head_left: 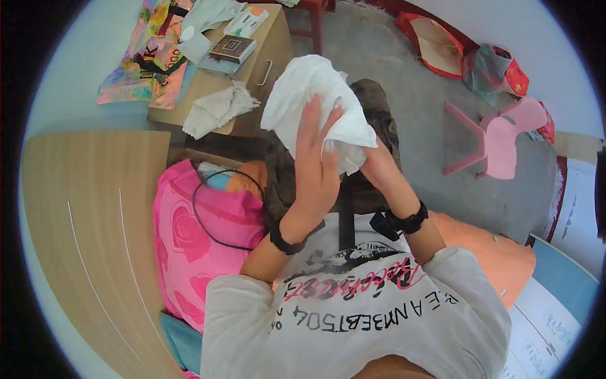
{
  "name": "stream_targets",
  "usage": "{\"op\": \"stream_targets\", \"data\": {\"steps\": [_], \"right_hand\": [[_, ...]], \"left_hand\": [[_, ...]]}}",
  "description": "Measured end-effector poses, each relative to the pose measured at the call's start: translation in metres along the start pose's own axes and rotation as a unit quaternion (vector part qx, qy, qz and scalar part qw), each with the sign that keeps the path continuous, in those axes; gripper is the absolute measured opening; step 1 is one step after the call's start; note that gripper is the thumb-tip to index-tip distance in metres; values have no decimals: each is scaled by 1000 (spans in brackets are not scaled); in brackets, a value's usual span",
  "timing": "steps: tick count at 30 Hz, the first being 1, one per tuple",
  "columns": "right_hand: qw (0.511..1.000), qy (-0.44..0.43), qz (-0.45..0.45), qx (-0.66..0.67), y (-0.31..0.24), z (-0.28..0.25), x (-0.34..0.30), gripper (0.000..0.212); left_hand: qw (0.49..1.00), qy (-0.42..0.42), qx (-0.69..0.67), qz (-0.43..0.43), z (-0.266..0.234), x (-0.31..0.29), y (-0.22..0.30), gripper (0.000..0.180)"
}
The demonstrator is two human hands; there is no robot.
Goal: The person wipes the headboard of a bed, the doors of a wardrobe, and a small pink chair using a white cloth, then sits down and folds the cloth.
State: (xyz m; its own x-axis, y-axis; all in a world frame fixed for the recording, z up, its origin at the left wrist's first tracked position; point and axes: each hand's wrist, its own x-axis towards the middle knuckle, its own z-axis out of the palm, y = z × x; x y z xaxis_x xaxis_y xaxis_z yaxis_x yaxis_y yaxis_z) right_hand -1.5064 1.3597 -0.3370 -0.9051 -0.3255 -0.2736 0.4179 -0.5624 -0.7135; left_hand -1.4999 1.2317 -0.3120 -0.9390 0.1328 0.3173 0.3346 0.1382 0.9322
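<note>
A crumpled white cloth (297,88) is held up in front of me between both hands, above my lap. My left hand (315,158) lies against its near face, with the long fingers stretched over it and slightly apart. From the right side, my right hand (380,165) grips the cloth; its fingers are mostly hidden behind the folds. Whether anything is wrapped inside the cloth cannot be seen. Each wrist wears a black band. Below the hands are my legs in dark trousers (379,107).
A wooden cabinet (278,38) at the far left bears a white cloth (218,112), a dark box (232,48) and a tissue pack (247,22). Left of me lies a pink heart-patterned pillow (189,234). A pink chair (502,142) and bags (489,72) stand at the right.
</note>
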Motion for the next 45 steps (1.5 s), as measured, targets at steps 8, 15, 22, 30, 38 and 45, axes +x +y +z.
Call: {"op": "stream_targets", "data": {"steps": [8,15,22,30,38,45], "right_hand": [[979,-58,-99,-166,1,32,-6,74],[992,103,4,-78,1,11,4,44],[951,176,-161,-195,1,24,9,35],[818,-112,-190,-531,-58,2,-16,24],[891,-25,-107,-439,-74,-18,-31,22],[907,40,-102,-406,-72,-33,-36,29]], "left_hand": [[980,-31,197,16,13,-2,-19,50],[977,-58,200,46,-20,25,-23,48],[912,-105,386,92,-3,15,-25,45],[894,-140,400,148,-70,66,-29,28],[932,-324,-58,-154,-88,55,-22,19],[974,-200,26,-107,-117,43,-30,26]]}}
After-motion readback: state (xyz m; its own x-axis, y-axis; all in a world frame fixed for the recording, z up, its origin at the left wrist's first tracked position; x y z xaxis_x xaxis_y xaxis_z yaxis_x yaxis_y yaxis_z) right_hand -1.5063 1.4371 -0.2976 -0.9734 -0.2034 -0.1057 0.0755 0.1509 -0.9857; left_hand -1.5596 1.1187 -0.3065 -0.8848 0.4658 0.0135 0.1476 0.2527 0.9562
